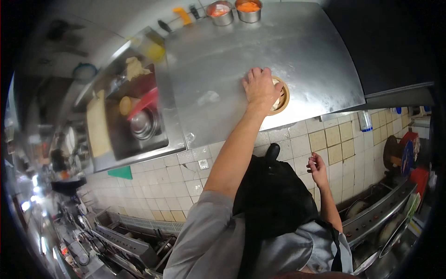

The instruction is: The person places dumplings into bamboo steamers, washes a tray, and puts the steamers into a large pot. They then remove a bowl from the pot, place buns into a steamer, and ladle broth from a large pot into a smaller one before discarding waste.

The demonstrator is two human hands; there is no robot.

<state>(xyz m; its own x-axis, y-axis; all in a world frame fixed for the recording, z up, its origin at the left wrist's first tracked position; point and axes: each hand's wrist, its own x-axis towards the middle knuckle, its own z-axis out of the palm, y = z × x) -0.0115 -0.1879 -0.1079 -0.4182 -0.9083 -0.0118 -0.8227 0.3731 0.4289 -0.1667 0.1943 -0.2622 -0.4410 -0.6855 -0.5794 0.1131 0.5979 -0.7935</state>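
Note:
A small round bamboo steamer [286, 100] sits near the front edge of the steel worktop. Something white with dark slots or gaps shows inside it, too small to name. My left hand [261, 88] covers the steamer's left side, fingers bent at the far left and thumb over the rim, gripping it. Its palm hides much of the basket. Away from the worktop, my right hand [317, 168] hangs over the tiled floor beside my black apron [274, 190]. Its fingers are loosely bent and apart, with nothing visible in them.
Two metal tins, one with orange pieces [248, 6] and one with pale red pieces [219, 9], stand at the worktop's back [223, 56]. Left is a sink [162, 142] holding a red item and metal bowls. Burner ranges [125, 244] lie behind me.

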